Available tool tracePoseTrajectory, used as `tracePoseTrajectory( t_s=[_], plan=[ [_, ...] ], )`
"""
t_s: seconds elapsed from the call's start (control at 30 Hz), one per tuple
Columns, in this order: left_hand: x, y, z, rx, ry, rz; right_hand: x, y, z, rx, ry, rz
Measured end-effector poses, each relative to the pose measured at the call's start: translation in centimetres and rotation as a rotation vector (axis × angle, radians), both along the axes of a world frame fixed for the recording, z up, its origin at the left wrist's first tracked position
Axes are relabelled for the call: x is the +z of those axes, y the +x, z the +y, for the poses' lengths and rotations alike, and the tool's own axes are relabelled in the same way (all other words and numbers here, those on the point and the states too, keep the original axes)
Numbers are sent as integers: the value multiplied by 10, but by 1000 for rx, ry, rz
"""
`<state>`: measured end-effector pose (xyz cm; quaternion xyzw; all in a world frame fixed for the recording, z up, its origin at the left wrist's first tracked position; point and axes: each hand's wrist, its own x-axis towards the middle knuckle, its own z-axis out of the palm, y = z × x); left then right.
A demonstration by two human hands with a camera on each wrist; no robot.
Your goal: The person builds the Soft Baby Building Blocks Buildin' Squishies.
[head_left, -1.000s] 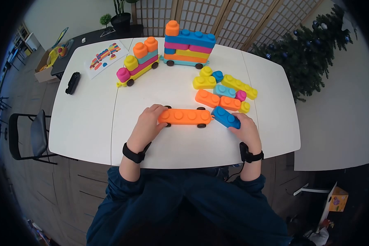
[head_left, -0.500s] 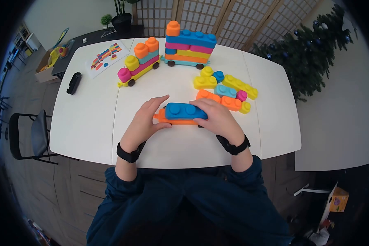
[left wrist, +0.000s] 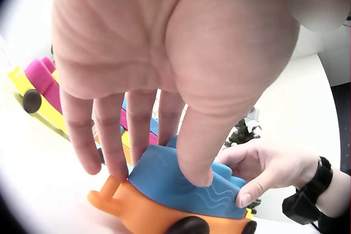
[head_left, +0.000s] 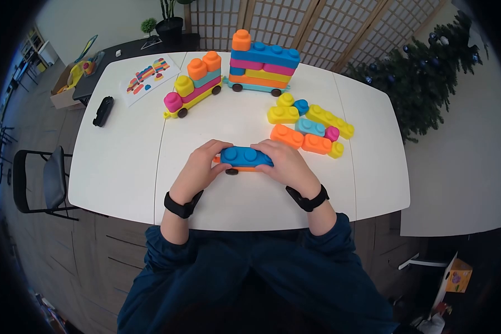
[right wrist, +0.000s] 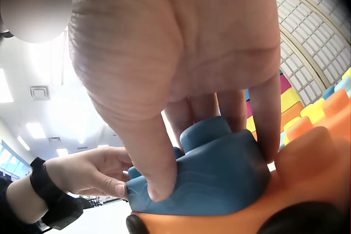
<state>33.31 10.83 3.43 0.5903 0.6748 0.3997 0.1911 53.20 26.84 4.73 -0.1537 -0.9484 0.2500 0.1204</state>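
Observation:
A blue building brick with a wavy pattern on its side sits on an orange wheeled base, at the base's left part. My left hand pinches the brick's left end, thumb on the near side and fingers on the far side. At its other end my right hand grips it the same way. An orange stud of the base shows beside the brick in the right wrist view. In the head view the right hand hides the base's right part.
Loose bricks in yellow, orange, teal and pink lie right of the hands. Behind stand a tall wheeled stack and a yellow-based wheeled stack. A picture sheet and a black object lie at the left of the white table.
My right hand has carried the blue brick from beside the base leftward onto it. My left hand has moved from the base's end to the brick, and both hands now grip it.

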Motion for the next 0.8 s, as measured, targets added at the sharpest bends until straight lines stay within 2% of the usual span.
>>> tracePoseTrajectory(
  t_s=[0.2,0.27,0.5,0.6,0.63,0.7,0.8],
  plan=[
    [6,5,0,11,-24,4,-5,4,2,6,-40,20],
    [11,11,1,27,53,52,-4,8,2,3,-44,26],
    [10,10,3,20,25,139,-2,49,21,-169,-99,80],
    [11,8,4,14,-21,96,3,64,36,-360,-160,67],
    [12,8,3,28,-23,99,3,67,45,-361,-160,66],
    [12,8,2,43,-24,101,5,72,61,-393,32,105],
    [9,6,2,53,-31,80,22,83,82,-513,56,59]
  ],
)
